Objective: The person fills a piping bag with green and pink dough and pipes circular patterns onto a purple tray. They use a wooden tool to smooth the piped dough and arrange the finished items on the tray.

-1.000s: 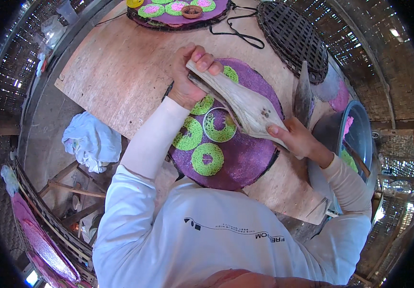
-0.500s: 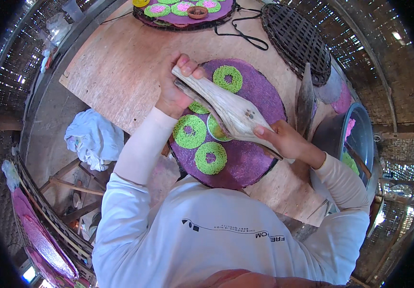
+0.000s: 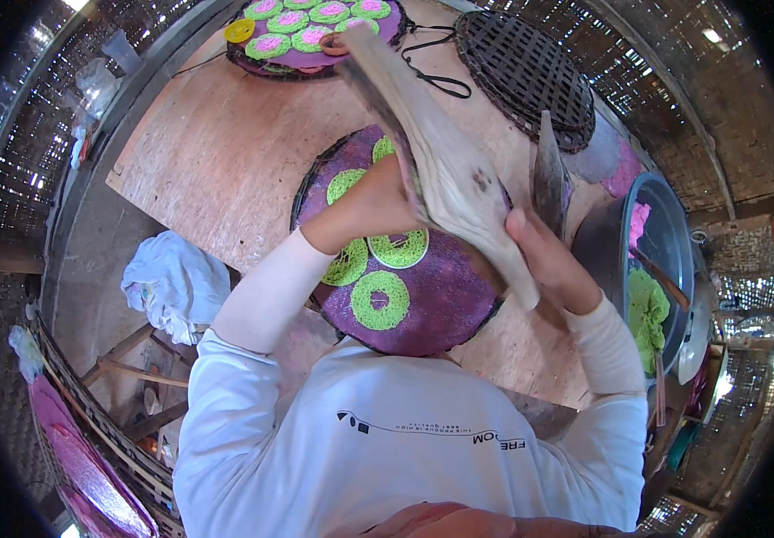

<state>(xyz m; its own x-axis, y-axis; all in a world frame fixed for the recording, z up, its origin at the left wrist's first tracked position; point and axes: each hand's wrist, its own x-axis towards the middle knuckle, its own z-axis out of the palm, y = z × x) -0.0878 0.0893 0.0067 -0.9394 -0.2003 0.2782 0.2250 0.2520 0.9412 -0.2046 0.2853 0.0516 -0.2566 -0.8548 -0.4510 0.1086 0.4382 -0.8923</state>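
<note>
A long pale wooden tool (image 3: pixel 450 173), wide in the middle and narrow at its ends, slants between my hands; its far end is blurred. My left hand (image 3: pixel 382 203) grips it from the left side, its fingers hidden behind the wood. My right hand (image 3: pixel 548 258) is closed round the lower right end, thumb along the edge. Below lies a round purple mat (image 3: pixel 432 305) with several lacy green rings. One green ring (image 3: pixel 380 300) lies near its front edge. Another lacy green piece (image 3: pixel 399 248) sits inside a thin pale hoop, just below the tool.
A second purple mat (image 3: pixel 302 61) bears green rings with pink middles, beside a yellow lid (image 3: pixel 240 30). Dark woven trays (image 3: pixel 526 76) lie at the back right. A basin (image 3: pixel 665 202) at right holds pink and green dough. A pale cloth bundle (image 3: pixel 174 278) is at left.
My left hand has come down from the tool's far end to its middle. The tool has turned steeper, its far end rising away. The surroundings have shifted slightly left in view.
</note>
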